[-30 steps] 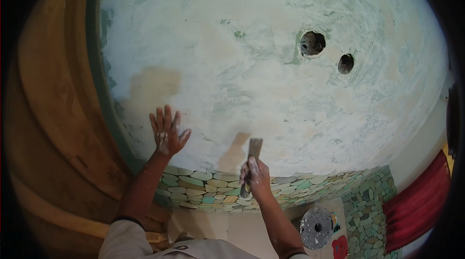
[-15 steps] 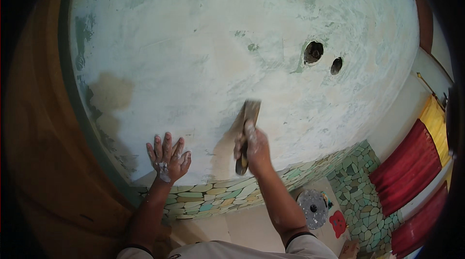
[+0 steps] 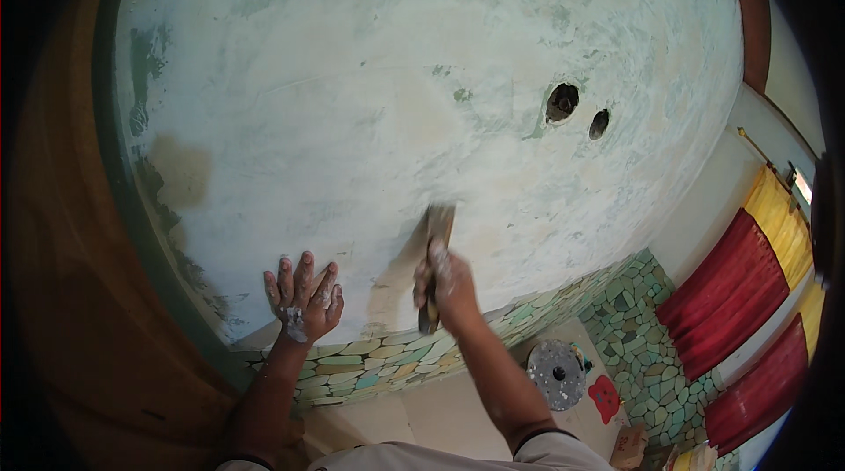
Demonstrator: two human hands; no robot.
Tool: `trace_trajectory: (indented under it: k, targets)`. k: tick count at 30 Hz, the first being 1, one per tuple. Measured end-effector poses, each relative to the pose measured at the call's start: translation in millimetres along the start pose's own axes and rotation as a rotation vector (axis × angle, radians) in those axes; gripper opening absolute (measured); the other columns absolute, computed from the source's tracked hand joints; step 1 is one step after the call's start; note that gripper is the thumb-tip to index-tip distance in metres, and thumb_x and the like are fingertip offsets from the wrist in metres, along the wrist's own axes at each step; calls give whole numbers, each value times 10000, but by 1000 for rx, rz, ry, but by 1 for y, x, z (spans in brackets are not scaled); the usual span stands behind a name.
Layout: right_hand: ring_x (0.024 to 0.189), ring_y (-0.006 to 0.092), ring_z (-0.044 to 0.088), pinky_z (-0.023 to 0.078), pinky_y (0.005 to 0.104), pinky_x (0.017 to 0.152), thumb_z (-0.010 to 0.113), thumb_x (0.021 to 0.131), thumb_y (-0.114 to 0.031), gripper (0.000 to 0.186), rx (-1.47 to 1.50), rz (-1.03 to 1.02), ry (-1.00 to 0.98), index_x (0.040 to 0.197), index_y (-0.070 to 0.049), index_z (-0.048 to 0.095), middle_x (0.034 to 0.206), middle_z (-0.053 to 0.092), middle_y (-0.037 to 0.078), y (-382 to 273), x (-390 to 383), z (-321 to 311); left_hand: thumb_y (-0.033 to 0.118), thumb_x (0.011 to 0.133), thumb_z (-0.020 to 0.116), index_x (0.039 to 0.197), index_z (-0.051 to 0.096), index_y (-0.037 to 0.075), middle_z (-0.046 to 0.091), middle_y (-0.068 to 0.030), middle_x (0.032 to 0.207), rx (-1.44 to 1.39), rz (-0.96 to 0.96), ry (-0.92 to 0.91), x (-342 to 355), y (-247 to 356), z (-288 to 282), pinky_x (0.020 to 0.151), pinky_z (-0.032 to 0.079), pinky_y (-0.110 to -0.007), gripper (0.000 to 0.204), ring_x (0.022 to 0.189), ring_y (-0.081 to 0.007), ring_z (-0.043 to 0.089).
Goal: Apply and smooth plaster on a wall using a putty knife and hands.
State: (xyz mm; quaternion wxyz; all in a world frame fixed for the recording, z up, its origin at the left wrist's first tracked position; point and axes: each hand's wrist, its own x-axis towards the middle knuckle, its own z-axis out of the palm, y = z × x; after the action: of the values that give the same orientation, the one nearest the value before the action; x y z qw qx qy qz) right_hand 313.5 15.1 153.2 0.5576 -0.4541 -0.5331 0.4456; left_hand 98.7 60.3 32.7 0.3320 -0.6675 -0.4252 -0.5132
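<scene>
A putty knife (image 3: 440,223) with a flat blade is gripped in my right hand (image 3: 451,286), its handle end sticking out below the fist. The blade's upper edge lies against the wall (image 3: 352,145), which is coated with patchy white putty over green paint. My left hand (image 3: 305,299) is flat on the wall near its lower left part, fingers spread and pointing up, and it holds nothing. White putty is smeared on the fingers and wrist of that hand. Putty also marks the right hand's fingers.
Two dark holes, a larger one (image 3: 562,103) and a smaller one (image 3: 599,124), open in the wall. Green stone-pattern tiling (image 3: 370,361) runs below. A grey speckled round lid (image 3: 556,374) and a red flat shape (image 3: 604,398) lie lower right. Red-and-yellow curtains (image 3: 726,282) hang at right.
My right hand and the putty knife have moved slightly down and left. The left hand stays spread on the wall. The whole view has shifted a little.
</scene>
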Motion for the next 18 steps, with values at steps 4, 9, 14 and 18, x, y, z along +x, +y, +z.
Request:
trace_trajectory:
  k: [4, 9, 14, 18]
  targets:
    - [413, 131, 468, 405, 270, 411, 455, 933, -525, 504, 91, 128, 2, 746, -58, 487, 544, 462, 36, 19, -9, -1, 287, 817, 594, 1204, 619, 232, 379, -107, 1450, -5, 6, 11, 0, 1, 3, 1113, 57, -531, 392, 1398, -348, 196]
    - [411, 137, 464, 411, 269, 419, 489, 921, -518, 480, 54, -133, 20, 773, -61, 482, 568, 475, 39, -63, 28, 0, 279, 818, 591, 1209, 617, 236, 384, -102, 1448, -21, -8, -2, 0, 0, 0, 1116, 48, -523, 394, 1398, -344, 197]
    - [417, 151, 471, 415, 283, 421, 491, 927, -498, 462, 88, -68, 4, 764, -67, 466, 558, 465, 46, -28, 14, -6, 269, 816, 589, 1212, 612, 244, 392, -94, 1444, -31, -6, 8, 4, 0, -1, 1119, 47, -514, 398, 1399, -337, 198]
    - [415, 159, 476, 422, 291, 423, 487, 908, -546, 502, 135, 138, -19, 750, -71, 461, 560, 475, 57, 35, -11, -11, 263, 813, 589, 1216, 604, 247, 403, -93, 1436, -44, -4, 28, 2, 0, 0, 1119, 54, -513, 404, 1396, -335, 209]
